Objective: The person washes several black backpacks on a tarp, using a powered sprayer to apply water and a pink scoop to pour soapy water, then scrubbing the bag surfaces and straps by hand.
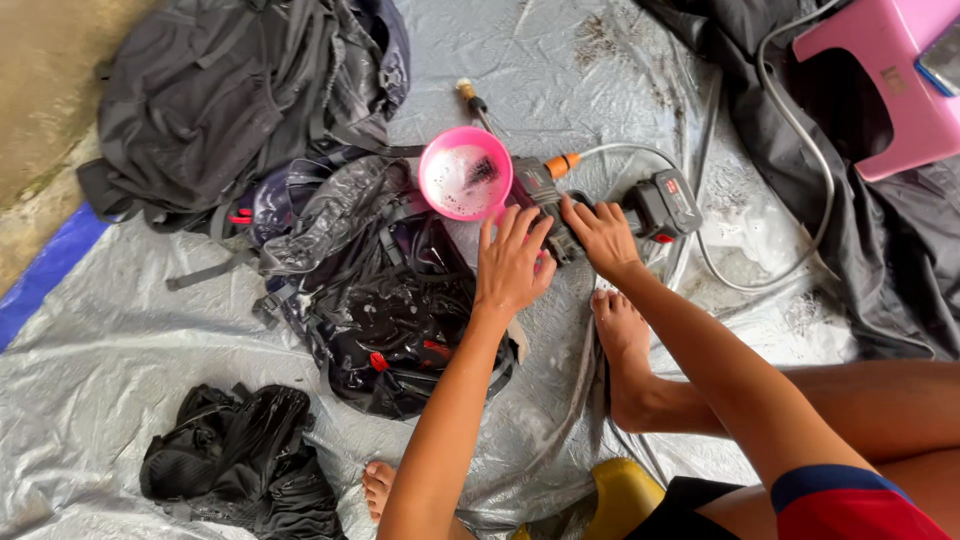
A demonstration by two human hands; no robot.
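My left hand (512,262) lies flat, fingers spread, just below a pink bowl (465,172) of soapy water with a dark brush in it. My right hand (600,235) closes on the grip of a black spray gun (548,195) with an orange fitting, lying on the grey tarp (120,340). A dark battery block (668,203) sits at the gun's right end. A wet black backpack (390,300) lies directly left of my left hand.
A large dry dark backpack (230,100) lies at the top left, a crumpled black cloth (245,460) at the bottom left. A grey hose (790,230) loops right towards a pink stool (890,80). My bare foot (625,350) rests on the tarp.
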